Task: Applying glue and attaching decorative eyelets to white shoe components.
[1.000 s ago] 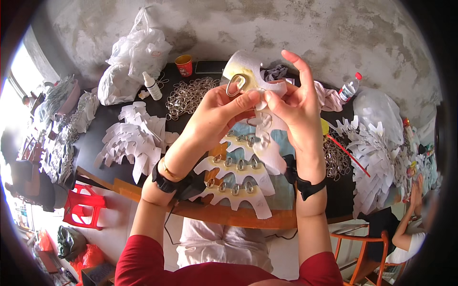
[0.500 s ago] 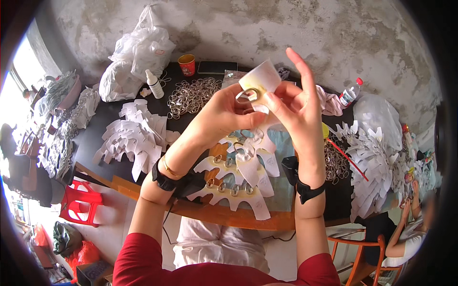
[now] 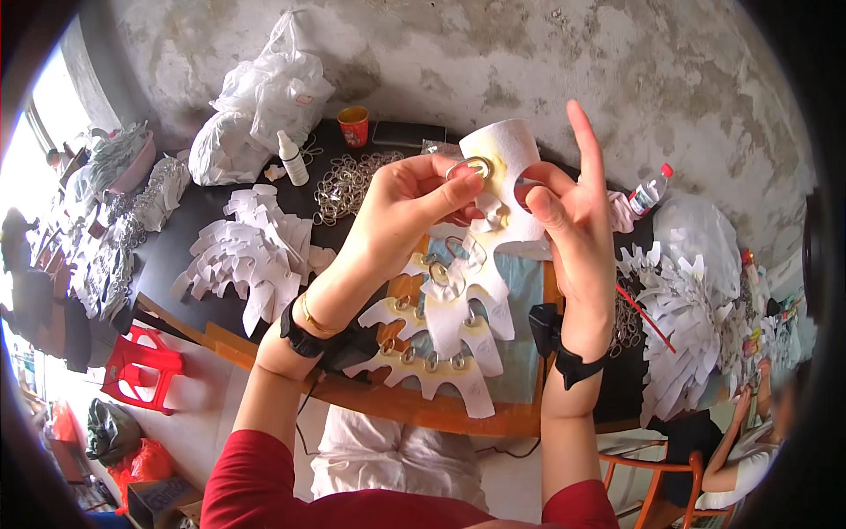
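The white strip is up in the air, between the person's two hands and over the surface. It looks light, soft and bendy, like felt, so it would likely curl and flop easily. It has yellowish patches that may be sticky. Its plain white end, away from the yellow, looks like a good place to take hold. Its lower part seems to hang down over the other pieces, but where it ends is hard to tell.

A metal ring is right by a yellow patch. It looks hard and smooth, and maybe a bit slippery. The left hand pinches it between thumb and finger, with no wide gap. The right hand is more spread, with one finger pointing up. Its thumb and a bent finger are at the strip's cut edge, but it's hard to tell if they squeeze it.

Below the hands, notched white pieces with rings on them lie in rows. Farther left are a heap of metal rings and a pile of white cut pieces. A red cup stands at the back.
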Demonstrator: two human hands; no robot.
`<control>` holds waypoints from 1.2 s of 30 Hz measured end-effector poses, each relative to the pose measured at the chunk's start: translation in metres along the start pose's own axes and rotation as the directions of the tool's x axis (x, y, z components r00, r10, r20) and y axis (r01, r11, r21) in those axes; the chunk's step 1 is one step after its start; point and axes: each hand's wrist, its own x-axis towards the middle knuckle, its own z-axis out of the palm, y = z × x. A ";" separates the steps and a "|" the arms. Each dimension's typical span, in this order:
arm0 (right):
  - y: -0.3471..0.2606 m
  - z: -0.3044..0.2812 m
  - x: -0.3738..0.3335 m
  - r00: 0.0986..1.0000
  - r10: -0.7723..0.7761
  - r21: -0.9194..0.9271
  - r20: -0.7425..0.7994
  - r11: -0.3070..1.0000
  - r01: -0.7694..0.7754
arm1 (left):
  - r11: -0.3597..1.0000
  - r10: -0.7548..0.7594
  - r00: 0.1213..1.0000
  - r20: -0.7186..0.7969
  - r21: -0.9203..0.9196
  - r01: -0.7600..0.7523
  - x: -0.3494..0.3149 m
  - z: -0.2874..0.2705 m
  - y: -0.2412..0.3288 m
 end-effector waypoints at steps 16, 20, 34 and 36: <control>0.017 -0.003 0.001 0.961 0.267 0.395 -0.074 0.893 -0.217 | 0.991 0.100 0.977 0.190 -0.105 -0.081 -0.007 0.009 0.010; 0.016 0.005 -0.001 0.932 0.362 0.490 0.007 0.811 -0.319 | 0.978 0.030 0.996 0.090 -0.210 -0.011 -0.009 0.016 0.003; 0.020 0.010 -0.001 0.935 0.342 0.456 0.096 0.820 -0.346 | 0.974 0.169 0.972 0.165 -0.178 -0.140 -0.002 0.005 -0.005; 0.021 0.012 0.000 0.944 0.330 0.425 0.001 0.854 -0.299 | 0.979 0.198 0.967 0.164 -0.074 -0.188 0.000 0.003 -0.006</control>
